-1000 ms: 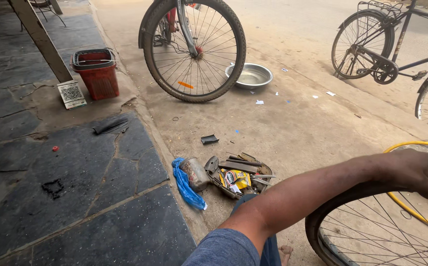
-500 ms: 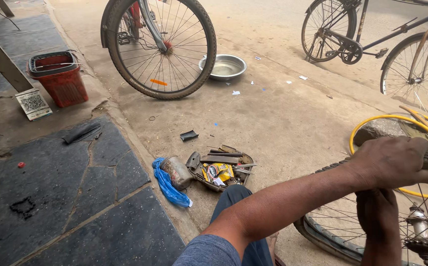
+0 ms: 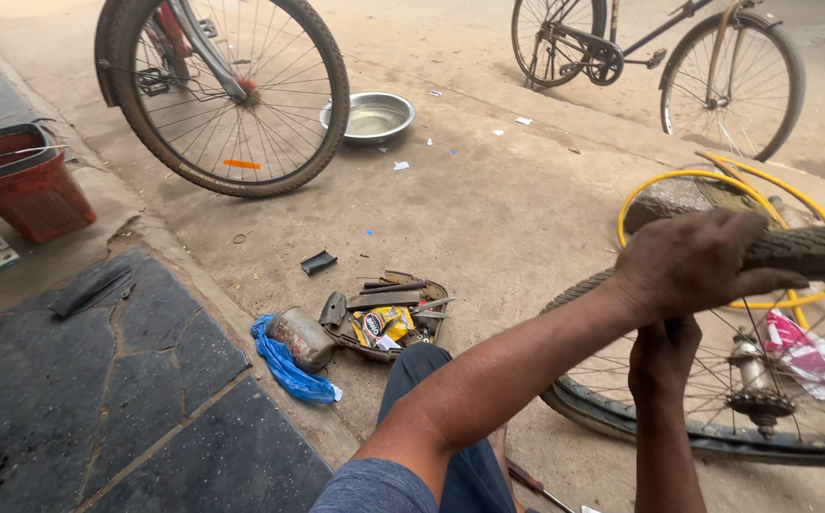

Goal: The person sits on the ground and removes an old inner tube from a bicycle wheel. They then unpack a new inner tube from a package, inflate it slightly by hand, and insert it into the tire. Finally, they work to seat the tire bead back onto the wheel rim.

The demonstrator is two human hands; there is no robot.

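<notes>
A bicycle wheel [image 3: 764, 399] with a dark tyre [image 3: 811, 252], spokes and a hub sprocket lies tilted at the right. My left hand [image 3: 697, 261] reaches across from the lower left and is closed over the top of the tyre. My right hand [image 3: 664, 366] rises from the bottom edge just beneath it, fingers curled up among the spokes. What the right hand holds is hidden behind the left hand. My knee in blue trousers [image 3: 422, 380] is below the arm.
A tray of tools [image 3: 384, 318], a tin [image 3: 300, 337] and a blue plastic bag [image 3: 284, 366] lie on the dirt. A yellow hose [image 3: 678, 176] loops behind the wheel. Two parked bicycles [image 3: 232, 95] [image 3: 678, 57], a steel bowl [image 3: 369, 116] and a red bin [image 3: 23, 185] stand farther off.
The view has swung right and down, bringing the wheel closer. My right hand has come up under the left hand. The left hand stays on the tyre.
</notes>
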